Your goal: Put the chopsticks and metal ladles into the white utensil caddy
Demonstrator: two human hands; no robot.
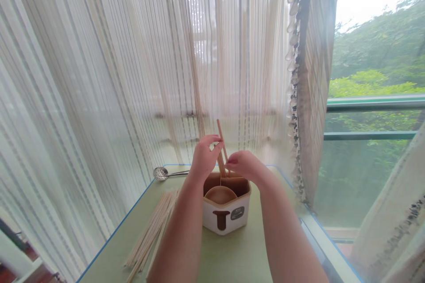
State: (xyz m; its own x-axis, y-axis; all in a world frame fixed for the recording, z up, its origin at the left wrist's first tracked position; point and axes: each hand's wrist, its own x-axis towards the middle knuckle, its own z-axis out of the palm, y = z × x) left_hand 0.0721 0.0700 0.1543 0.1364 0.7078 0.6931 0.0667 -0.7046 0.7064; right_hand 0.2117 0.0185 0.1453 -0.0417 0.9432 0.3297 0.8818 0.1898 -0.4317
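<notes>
Holding chopsticks (219,128) inside white caddy (208,216): both hands (206,157) (246,165)

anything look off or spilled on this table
The skimmer lies with its bowl at the table's far left corner, seemingly poking past the edge. The loose sticks left of the holder lie fanned, near ends uneven. I see no spill or damage.

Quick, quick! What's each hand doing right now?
Left hand: fingertips closed on a chopstick, up high.
Right hand: fingertips closed on the same chopstick, lower down.
</notes>
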